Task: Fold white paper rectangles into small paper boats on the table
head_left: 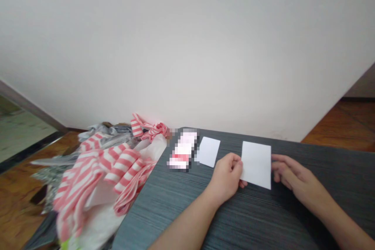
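A white card (256, 164) lies on the dark grey striped table (263, 218), held between my two hands. My left hand (227, 175) is curled, its fingers pinching the card's left edge. My right hand (288, 174) rests on the table at the card's right edge, fingers bent and touching it. A second, smaller white card (208, 151) lies flat a little to the left, untouched. Beside that card sits a blurred pink and white item (183, 150).
A heap of red-and-white striped cloth and plastic bags (102, 175) is piled off the table's left edge. A white wall (187, 47) stands right behind the table. Wooden floor (345, 123) shows at right and lower left.
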Demonstrator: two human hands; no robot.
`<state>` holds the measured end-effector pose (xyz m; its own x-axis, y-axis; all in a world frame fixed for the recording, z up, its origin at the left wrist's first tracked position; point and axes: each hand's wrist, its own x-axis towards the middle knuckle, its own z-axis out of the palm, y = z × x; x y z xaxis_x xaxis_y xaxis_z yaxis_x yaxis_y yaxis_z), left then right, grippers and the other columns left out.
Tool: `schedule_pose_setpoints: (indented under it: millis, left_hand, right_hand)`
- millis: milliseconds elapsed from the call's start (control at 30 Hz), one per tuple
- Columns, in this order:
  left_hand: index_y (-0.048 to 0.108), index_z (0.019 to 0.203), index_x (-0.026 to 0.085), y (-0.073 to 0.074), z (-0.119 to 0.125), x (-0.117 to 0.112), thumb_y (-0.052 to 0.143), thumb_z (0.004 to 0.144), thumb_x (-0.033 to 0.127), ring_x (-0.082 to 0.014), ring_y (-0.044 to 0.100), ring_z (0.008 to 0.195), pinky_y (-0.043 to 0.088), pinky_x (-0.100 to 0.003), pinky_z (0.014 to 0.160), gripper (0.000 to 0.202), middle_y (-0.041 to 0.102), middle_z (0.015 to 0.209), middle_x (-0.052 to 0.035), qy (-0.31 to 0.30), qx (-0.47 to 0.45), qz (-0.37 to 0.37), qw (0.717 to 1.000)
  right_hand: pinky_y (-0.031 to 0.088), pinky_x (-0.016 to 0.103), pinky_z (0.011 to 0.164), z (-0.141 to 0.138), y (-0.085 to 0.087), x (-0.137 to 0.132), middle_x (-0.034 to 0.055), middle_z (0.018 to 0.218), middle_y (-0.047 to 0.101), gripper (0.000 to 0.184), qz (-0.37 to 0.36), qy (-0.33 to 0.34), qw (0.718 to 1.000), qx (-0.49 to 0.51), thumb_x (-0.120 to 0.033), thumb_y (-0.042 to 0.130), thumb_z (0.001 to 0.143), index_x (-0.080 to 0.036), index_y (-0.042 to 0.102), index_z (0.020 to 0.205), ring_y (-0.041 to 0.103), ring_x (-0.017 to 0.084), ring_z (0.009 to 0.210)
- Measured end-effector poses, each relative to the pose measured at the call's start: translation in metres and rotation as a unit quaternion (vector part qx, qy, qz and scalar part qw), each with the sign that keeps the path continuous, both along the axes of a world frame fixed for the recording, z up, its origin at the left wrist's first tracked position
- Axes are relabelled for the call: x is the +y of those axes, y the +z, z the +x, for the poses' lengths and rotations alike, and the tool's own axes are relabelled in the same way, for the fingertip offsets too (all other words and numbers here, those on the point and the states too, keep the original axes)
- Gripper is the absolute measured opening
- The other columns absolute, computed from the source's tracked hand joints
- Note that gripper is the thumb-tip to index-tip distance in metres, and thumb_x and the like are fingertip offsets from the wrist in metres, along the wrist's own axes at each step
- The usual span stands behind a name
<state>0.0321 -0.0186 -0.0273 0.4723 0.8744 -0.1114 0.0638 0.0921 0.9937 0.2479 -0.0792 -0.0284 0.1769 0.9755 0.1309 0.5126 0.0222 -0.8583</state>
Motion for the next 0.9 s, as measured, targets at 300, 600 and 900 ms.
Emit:
schedule_pose_setpoints:
  millis: [300,600,900]
  left_hand:
    - [0.055,0.094,0.016,0.012,-0.005,0.002,0.051,0.089,0.031,-0.0110,0.052,0.048,0.041,-0.021,0.047,0.016,0.055,0.058,0.0042,-0.049,-0.004,0.008,0.999]
    - [0.060,0.111,0.016,0.009,-0.008,0.005,0.051,0.091,0.034,-0.0103,0.048,0.050,0.040,-0.022,0.050,0.028,0.056,0.062,0.0032,-0.084,-0.049,-0.001,0.995]
    - [0.069,0.095,0.014,0.015,-0.012,0.008,0.050,0.083,0.029,-0.0130,0.056,0.057,0.045,-0.024,0.052,0.027,0.060,0.068,-0.0022,-0.081,-0.081,-0.074,0.991]
  right_hand:
    - [0.045,0.028,0.059,-0.017,0.009,0.002,-0.0011,0.067,0.061,0.022,-0.057,0.090,0.984,0.141,-0.040,0.053,0.093,-0.018,0.057,0.096,0.058,0.015,0.059]
    - [0.047,0.026,0.062,-0.023,0.012,-0.002,0.0026,0.083,0.068,0.026,-0.067,0.103,0.970,0.211,-0.041,0.058,0.090,-0.020,0.058,0.105,0.062,0.016,0.070]
    - [0.036,0.024,0.048,-0.019,0.011,-0.004,-0.0046,0.053,0.052,0.028,-0.074,0.075,0.982,0.159,-0.038,0.057,0.089,-0.017,0.070,0.102,0.047,0.012,0.046]
